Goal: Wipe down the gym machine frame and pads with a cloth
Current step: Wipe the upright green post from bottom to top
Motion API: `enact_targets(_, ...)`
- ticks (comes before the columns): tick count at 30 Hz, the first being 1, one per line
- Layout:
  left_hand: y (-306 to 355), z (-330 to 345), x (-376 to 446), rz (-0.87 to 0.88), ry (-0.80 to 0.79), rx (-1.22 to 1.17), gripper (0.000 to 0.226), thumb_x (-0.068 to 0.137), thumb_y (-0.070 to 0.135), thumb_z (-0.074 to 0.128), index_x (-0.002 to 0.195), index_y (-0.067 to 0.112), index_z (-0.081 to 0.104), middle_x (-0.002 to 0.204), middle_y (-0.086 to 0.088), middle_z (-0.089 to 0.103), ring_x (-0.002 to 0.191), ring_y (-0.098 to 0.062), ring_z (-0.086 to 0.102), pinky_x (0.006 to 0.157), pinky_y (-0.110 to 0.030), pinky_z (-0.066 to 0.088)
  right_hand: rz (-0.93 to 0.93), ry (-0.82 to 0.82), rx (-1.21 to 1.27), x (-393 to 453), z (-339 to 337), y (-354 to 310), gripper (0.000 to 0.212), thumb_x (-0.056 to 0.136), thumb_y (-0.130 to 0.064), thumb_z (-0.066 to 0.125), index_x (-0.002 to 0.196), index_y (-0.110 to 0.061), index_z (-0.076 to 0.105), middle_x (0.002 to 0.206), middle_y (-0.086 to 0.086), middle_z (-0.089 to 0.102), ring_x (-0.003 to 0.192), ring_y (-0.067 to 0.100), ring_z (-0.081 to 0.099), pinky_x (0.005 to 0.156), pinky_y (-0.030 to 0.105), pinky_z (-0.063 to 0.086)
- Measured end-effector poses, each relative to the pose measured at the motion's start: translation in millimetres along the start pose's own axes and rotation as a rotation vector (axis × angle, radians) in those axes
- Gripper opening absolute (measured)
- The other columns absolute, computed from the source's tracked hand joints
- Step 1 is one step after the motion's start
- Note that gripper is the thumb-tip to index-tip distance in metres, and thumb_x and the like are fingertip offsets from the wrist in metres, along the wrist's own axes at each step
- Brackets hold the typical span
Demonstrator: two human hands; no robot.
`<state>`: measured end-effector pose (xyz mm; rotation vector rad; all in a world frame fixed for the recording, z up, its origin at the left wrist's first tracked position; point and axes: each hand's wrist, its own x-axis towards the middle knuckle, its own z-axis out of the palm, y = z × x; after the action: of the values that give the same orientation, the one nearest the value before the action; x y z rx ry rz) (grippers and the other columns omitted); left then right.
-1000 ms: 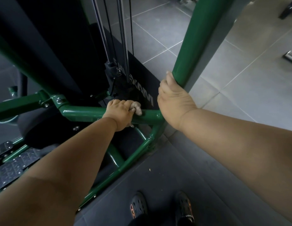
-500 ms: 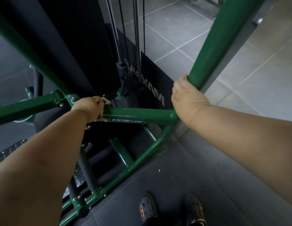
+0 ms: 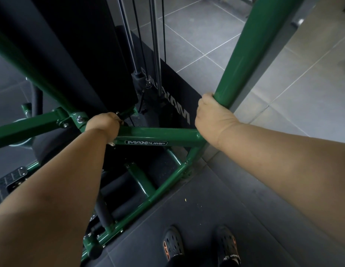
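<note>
Two hands on a green gym frame, cloth almost hidden.

The left hand (image 3: 103, 125) is curled over the cross bar (image 3: 158, 134), gripping it with the cloth (image 3: 111, 144) underneath; only one small white bit of cloth peeks out below the hand. The right hand (image 3: 213, 114) grasps the post (image 3: 243, 53), its fingers hidden behind it. Both arms are cut off at the edges. One big black pad (image 3: 77, 45) stands dark at the back. Two shoes (image 3: 172, 242) show at the bottom, partly cut off.
</note>
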<state>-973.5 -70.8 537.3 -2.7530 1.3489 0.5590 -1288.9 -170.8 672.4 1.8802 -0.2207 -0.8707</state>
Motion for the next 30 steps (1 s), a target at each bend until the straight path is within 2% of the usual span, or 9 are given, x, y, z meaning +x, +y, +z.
enact_targets(3, 38.7, 4.1, 5.1, 0.110, -0.102, 0.020, 0.041, 0.105, 0.004, 0.042, 0.141, 0.008, 0.062, 0.145, -0.011, 0.060, 0.128, -0.034, 0.060, 0.108, -0.044, 0.050, -0.003, 0.031, -0.002, -1.3, 3.2, -1.2, 0.025, 0.096, -0.023, 0.043, 0.106, -0.015, 0.064, 0.106, 0.009, 0.068, 0.102, 0.037, 0.058, 0.101, 0.055, 0.041)
enact_targets(10, 164.5, 42.9, 32.0, 0.291, -0.422, -0.056, 0.034, 0.107, 0.015, 0.040, 0.130, 0.011, 0.065, 0.132, -0.012, 0.065, 0.108, -0.027, 0.059, 0.107, -0.044, 0.049, -0.038, 0.085, -0.017, -2.4, 8.9, -2.2, 0.031, 0.092, -0.014, 0.037, 0.104, -0.012, 0.065, 0.102, 0.011, 0.067, 0.099, 0.036, 0.058, 0.095, 0.052, 0.041)
enact_targets(13, 204.6, 63.5, 45.7, 0.462, -0.472, -0.064, 0.045, 0.099, 0.043, 0.043, 0.134, 0.021, 0.061, 0.139, -0.007, 0.062, 0.123, -0.023, 0.058, 0.115, -0.050, 0.045, -0.051, 0.092, -0.018, 1.1, 13.2, -5.7, 0.029, 0.099, -0.022, 0.040, 0.107, -0.012, 0.066, 0.103, 0.011, 0.067, 0.099, 0.036, 0.058, 0.095, 0.053, 0.040)
enact_targets(16, 222.9, 56.2, 33.5, 0.494, -0.501, -0.085, 0.035, 0.104, 0.030, 0.046, 0.127, 0.009, 0.062, 0.123, -0.013, 0.066, 0.108, -0.029, 0.061, 0.110, -0.051, 0.049, -0.053, 0.105, -0.019, 3.6, 14.7, -5.5, 0.029, 0.099, -0.024, 0.041, 0.106, -0.013, 0.067, 0.100, 0.010, 0.067, 0.097, 0.037, 0.059, 0.094, 0.054, 0.040)
enact_targets(18, 222.9, 28.2, 8.9, 0.532, -0.425, 0.021, 0.022, 0.106, 0.019, 0.047, 0.113, 0.008, 0.064, 0.109, -0.013, 0.067, 0.100, -0.030, 0.062, 0.104, -0.046, 0.052, -0.067, 0.121, 0.006, 2.3, 13.8, -4.6, 0.030, 0.097, -0.021, 0.039, 0.106, -0.012, 0.066, 0.102, 0.011, 0.067, 0.098, 0.037, 0.059, 0.095, 0.053, 0.040)
enact_targets(21, 186.5, 18.2, 1.9, 0.468, -0.419, 0.107, 0.025, 0.106, 0.010, 0.048, 0.121, 0.007, 0.068, 0.121, -0.011, 0.069, 0.110, -0.031, 0.064, 0.095, -0.035, 0.049, -0.072, 0.142, 0.009, -0.8, 12.0, -2.6, 0.037, 0.088, -0.011, 0.033, 0.107, -0.010, 0.065, 0.103, 0.013, 0.067, 0.098, 0.037, 0.059, 0.097, 0.052, 0.041)
enact_targets(23, 143.2, 15.8, 1.5, 0.393, -0.345, 0.225, 0.024, 0.103, 0.005, 0.049, 0.115, 0.008, 0.070, 0.118, -0.013, 0.071, 0.104, -0.033, 0.067, 0.098, -0.040, 0.054, -0.071, 0.150, 0.006, -1.3, 10.6, -2.7, 0.041, 0.084, -0.010, 0.030, 0.105, -0.010, 0.065, 0.102, 0.014, 0.066, 0.097, 0.037, 0.059, 0.096, 0.052, 0.042)
enact_targets(26, 77.2, 5.9, -8.5, 0.292, -0.162, 0.313, 0.016, 0.096, 0.003, 0.054, 0.102, 0.008, 0.068, 0.093, -0.010, 0.068, 0.081, -0.033, 0.064, 0.083, -0.048, 0.061, -0.071, 0.149, 0.023, -1.2, 11.2, -3.4, 0.044, 0.082, -0.008, 0.027, 0.104, -0.011, 0.065, 0.102, 0.013, 0.067, 0.097, 0.036, 0.059, 0.095, 0.051, 0.042)
enact_targets(30, 7.9, 9.2, -25.5, 0.159, 0.207, 0.128, 0.033, 0.099, 0.026, 0.042, 0.111, 0.024, 0.072, 0.111, -0.007, 0.072, 0.099, -0.035, 0.064, 0.085, -0.043, 0.052, -0.075, 0.149, 0.047, -1.1, 11.3, -3.2, 0.041, 0.081, -0.010, 0.028, 0.102, -0.013, 0.064, 0.099, 0.011, 0.066, 0.096, 0.034, 0.058, 0.095, 0.049, 0.042)
